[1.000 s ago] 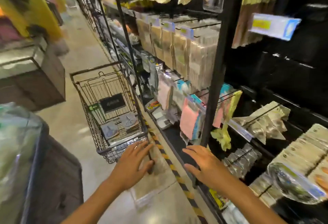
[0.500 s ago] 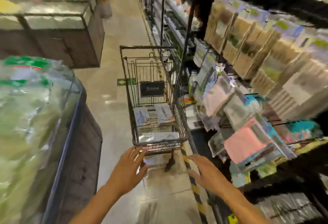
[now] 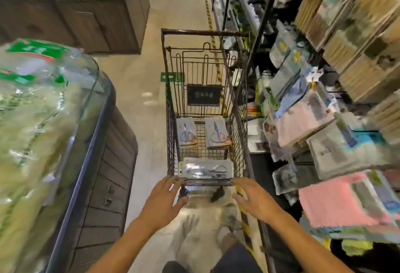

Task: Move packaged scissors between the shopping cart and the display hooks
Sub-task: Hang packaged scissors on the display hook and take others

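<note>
A dark wire shopping cart (image 3: 168,104) stands in the aisle straight ahead. Two packs of scissors lie on its floor: one at the left (image 3: 186,131), one at the right (image 3: 217,132). A stack of clear scissor packs (image 3: 205,170) lies across the near end. My left hand (image 3: 163,202) hovers at the cart's near left corner, fingers spread, empty. My right hand (image 3: 256,200) hovers at the near right corner, also spread and empty. Neither hand clearly grips the rim.
Display shelving (image 3: 324,91) with hanging packets and pink cloths (image 3: 337,205) runs along the right, close to the cart. A chest with bagged goods (image 3: 39,134) fills the left. Wooden cabinets (image 3: 86,13) stand at the far left. Tiled aisle floor (image 3: 138,91) stretches ahead.
The view has swung left from the shelf to face the cart head-on. Both hands have moved toward the cart's near end and are now spread at its two corners.
</note>
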A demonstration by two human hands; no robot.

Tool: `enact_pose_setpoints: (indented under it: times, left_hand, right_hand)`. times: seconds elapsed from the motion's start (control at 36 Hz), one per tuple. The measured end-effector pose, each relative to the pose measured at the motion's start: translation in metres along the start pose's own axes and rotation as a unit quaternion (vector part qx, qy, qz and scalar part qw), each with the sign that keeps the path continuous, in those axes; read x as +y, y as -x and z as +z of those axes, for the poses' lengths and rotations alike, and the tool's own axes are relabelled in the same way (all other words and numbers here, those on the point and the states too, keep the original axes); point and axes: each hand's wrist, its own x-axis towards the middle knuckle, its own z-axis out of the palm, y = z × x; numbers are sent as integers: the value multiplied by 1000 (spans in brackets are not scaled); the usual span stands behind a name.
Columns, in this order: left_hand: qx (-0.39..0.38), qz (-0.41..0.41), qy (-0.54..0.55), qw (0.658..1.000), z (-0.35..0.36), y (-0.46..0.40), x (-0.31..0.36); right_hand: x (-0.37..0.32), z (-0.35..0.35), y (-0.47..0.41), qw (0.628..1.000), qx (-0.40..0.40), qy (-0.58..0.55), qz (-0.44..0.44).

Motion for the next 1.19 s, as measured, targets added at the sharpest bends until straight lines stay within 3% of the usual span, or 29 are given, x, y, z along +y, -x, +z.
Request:
enact_pose_setpoints:
  times: [0.28, 0.42, 0.53, 0.72, 0.94, 1.19]
  left_hand:
    - [-51, -100, 2, 994, 6, -92, 44]
    - [-69, -131, 22, 989, 21, -125, 48]
    - [-78, -163, 34, 983, 25, -152, 53]
    - [-98, -165, 52, 980, 51, -201, 28]
    - [-122, -172, 59, 976, 92, -242, -24]
    - [-148, -190, 69, 968, 130, -251, -59]
  right_hand:
    - [51, -42, -108, 997, -61, -2, -40]
    - [74, -28, -148, 995, -75, -41, -42]
    - [78, -22, -181, 990, -125, -9, -61]
    - [98, 21, -232, 987, -150, -23, -48]
    - [119, 101, -283, 994, -89, -48, -50]
    - [121, 146, -315, 993, -65, 48, -88]
